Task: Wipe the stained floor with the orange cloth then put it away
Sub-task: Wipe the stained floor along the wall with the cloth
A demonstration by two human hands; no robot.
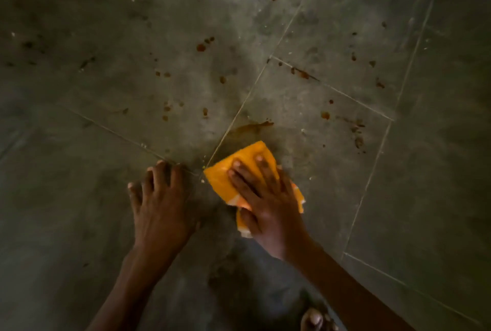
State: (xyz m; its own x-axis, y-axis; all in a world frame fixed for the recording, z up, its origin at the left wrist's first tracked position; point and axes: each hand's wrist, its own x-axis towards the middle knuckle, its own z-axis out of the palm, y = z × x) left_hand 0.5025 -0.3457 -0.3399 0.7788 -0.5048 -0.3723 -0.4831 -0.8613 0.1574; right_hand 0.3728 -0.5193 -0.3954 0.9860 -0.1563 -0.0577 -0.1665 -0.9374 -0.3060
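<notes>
Head view. My right hand point(268, 206) presses the cloth point(243, 159) flat under straight, spread fingers point(247, 177); a stain point(252, 126) lies just beyond them. Left hand point(162, 211) splayed on floor point(345, 176). Cloth likely soft, light: pinch its bunched edge.

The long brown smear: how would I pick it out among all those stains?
Start at the orange cloth under the right hand on the grey tiled floor. Just beyond its far edge lies the smear. It is one long streak; the other stains are small dots.

matt grey tiled floor point(332, 25); soft orange cloth point(247, 160)
</notes>
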